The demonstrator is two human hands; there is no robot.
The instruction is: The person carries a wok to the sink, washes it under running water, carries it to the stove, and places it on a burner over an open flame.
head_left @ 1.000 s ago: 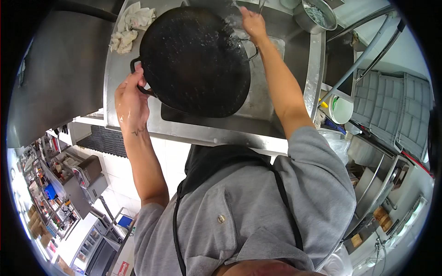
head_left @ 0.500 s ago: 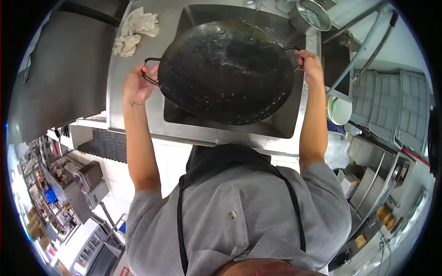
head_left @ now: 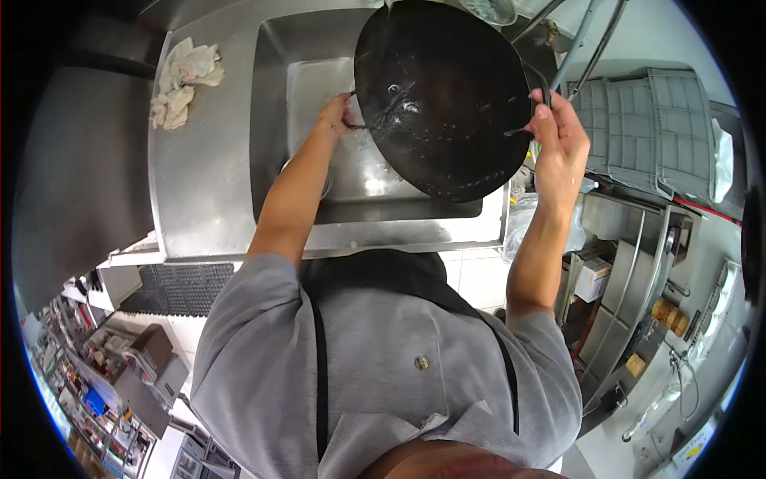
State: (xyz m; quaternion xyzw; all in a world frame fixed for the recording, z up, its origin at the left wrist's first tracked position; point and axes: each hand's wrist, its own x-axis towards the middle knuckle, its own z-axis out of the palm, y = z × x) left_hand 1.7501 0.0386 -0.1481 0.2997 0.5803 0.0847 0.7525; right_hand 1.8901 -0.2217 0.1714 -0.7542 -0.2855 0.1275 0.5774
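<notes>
A large dark wok (head_left: 447, 120) with wet patches and drops on its inside hangs over the right part of a steel sink (head_left: 319, 209), tilted with its right side raised. My left hand (head_left: 337, 116) is closed round its left handle, low over the basin. On the other side my right hand (head_left: 558, 128) grips the right handle, higher up and beyond the sink's right edge. Water runs down onto the wok near its top. Part of a round metal item (head_left: 328, 185) shows in the sink beside my left forearm.
Crumpled cloths (head_left: 187, 80) lie on the steel counter left of the sink. Grey plastic crates (head_left: 650, 132) stand at the right, near metal pipes (head_left: 586, 48). Behind the wok is a metal bowl (head_left: 491, 9). A black mat (head_left: 179, 289) lies on the floor at left.
The wok has moved right across the sink and tipped, its right side rising. Both hands have kept hold of the handles. More of the sink's left side now shows.
</notes>
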